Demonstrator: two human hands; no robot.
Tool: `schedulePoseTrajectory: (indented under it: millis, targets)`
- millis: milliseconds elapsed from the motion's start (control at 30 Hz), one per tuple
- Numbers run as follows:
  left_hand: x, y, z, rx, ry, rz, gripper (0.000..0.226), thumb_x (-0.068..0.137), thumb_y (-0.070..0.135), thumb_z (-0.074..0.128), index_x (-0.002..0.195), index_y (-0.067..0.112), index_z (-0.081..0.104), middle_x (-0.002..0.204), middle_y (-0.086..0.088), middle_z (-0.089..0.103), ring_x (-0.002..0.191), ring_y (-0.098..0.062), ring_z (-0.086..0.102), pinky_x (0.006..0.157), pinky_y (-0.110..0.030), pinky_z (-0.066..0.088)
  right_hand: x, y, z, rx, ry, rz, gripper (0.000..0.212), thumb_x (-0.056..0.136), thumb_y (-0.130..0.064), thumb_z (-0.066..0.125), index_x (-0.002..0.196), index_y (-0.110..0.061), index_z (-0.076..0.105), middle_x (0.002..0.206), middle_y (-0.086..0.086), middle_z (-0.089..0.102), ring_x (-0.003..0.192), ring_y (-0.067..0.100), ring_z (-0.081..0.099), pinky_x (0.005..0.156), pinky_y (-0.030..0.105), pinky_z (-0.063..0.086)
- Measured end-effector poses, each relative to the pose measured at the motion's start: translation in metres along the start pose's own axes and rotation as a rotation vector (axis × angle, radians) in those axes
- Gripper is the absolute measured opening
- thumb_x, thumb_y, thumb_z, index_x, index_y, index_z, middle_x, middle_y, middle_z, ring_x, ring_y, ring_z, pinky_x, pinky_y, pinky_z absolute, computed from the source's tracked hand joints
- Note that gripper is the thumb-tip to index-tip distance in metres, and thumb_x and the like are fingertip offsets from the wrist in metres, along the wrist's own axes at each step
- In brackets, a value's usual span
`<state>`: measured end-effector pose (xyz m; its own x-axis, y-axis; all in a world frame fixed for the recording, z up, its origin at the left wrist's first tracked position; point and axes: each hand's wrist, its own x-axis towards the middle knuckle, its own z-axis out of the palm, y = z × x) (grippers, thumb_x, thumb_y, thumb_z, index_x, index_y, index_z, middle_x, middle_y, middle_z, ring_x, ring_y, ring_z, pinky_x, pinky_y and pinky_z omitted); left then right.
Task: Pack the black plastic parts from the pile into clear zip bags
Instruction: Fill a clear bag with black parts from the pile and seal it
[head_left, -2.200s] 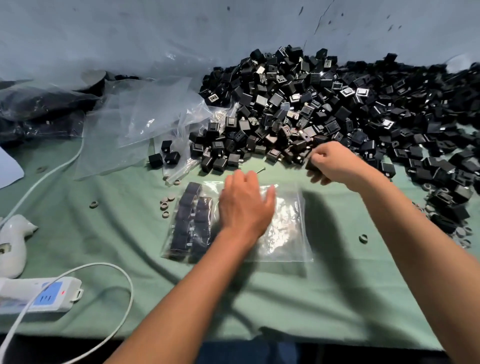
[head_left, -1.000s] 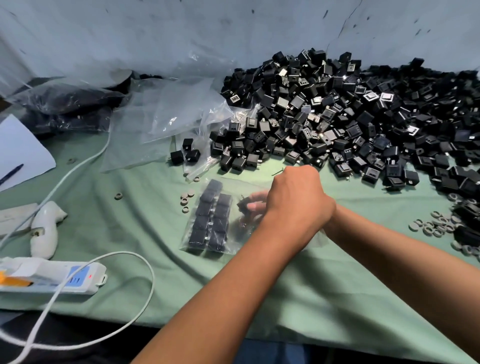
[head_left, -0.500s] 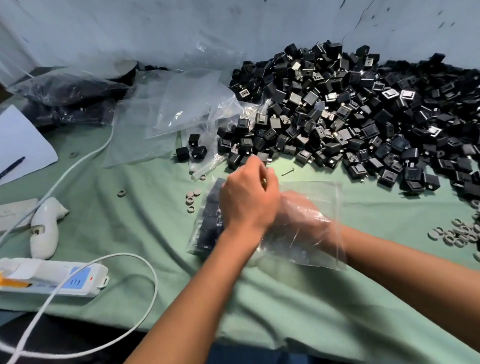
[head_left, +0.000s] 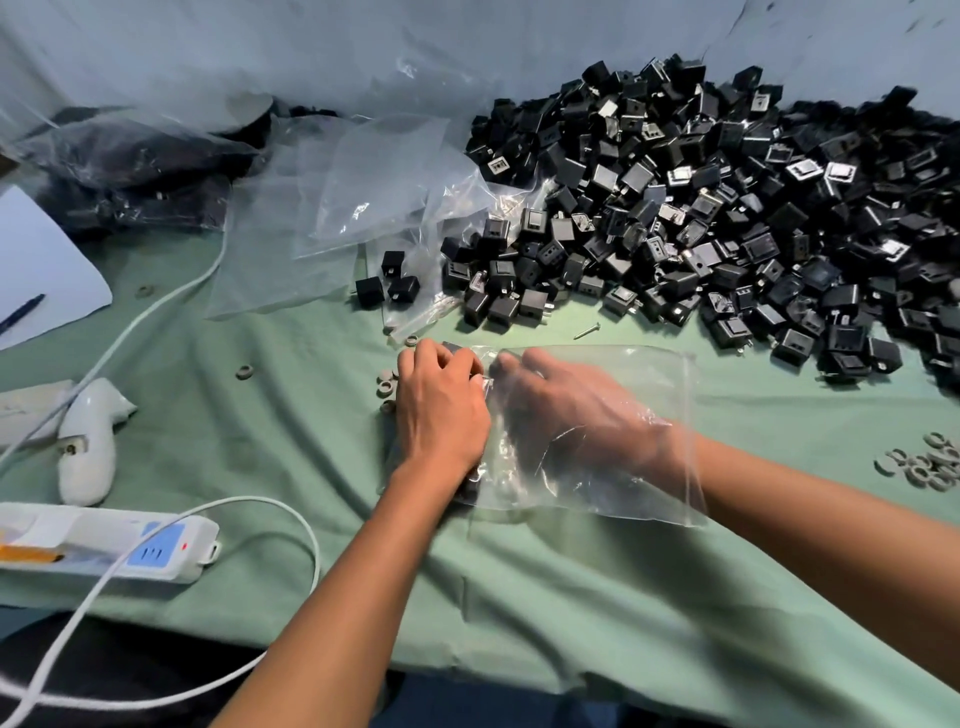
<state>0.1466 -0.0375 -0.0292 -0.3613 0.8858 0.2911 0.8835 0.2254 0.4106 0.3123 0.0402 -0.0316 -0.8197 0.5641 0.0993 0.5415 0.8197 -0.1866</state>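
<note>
Right fingers (head_left: 511, 364) reaching deep inside the bag (head_left: 660, 415), seen through the clear film near its closed left end; whether gripping a part or lying loose, cannot tell. Probably pushed that far to seat new parts against the rows already packed. Left fingers (head_left: 441, 364) curled over the bag's left end from outside, pressing down on film and packed parts (head_left: 470, 488), likely to stop the bag from sliding and the rows from toppling. Left hand (head_left: 441, 415) hiding most of those parts; only dark edges showing beneath it. Bag lying flat on the desk (head_left: 571, 597), mouth toward the right, around the right wrist. Right hand (head_left: 571, 410) fully sheathed in film.

Beyond the bag, pile (head_left: 727, 208) heaped along the far right of the desk, just past a lone screw (head_left: 587, 330). Spare bags (head_left: 374, 182) to the pile's left. Grey rings (head_left: 387, 387) touching the left hand's outer side.

Against half a second ago: right hand further in, bag flatter, left hand lower and spread wider. A second ago, right hand only at the mouth, packed rows plainly visible.
</note>
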Motion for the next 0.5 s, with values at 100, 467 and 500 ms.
schedulePoseTrajectory:
  millis: [100,467,500]
  targets:
    - [0.003,-0.001,-0.003,-0.122,0.036,-0.079,0.010,0.093,0.013,0.063,0.100,0.015,0.070,0.110,-0.009,0.051,0.109,-0.027,0.043,0.092,-0.029,0.034,0.008,-0.007,0.012,0.069,0.052,0.041,0.063,0.088,-0.011,0.072,0.146,-0.014,0.050,0.112,0.011,0.058,0.073,0.024,0.058,0.058,0.030,0.045]
    - [0.036,-0.026,-0.017,-0.372,0.034,-0.292,0.031,0.094,-0.005,0.050,0.108,0.014,0.070,0.116,-0.008,0.064,0.106,-0.027,0.060,0.098,-0.034,0.045,0.006,0.005,0.041,0.176,0.116,0.127,0.069,0.093,-0.006,0.063,0.155,-0.024,0.040,0.152,0.002,0.048,0.131,0.033,0.058,0.098,0.056,0.054]
    - [0.037,-0.026,-0.017,-0.388,0.025,-0.290,0.032,0.094,-0.006,0.049,0.108,0.013,0.070,0.116,-0.007,0.066,0.104,-0.026,0.062,0.098,-0.035,0.046,0.007,0.010,0.047,0.173,0.133,0.085,0.069,0.093,-0.008,0.059,0.156,-0.027,0.036,0.153,0.002,0.049,0.132,0.032,0.057,0.100,0.055,0.054]
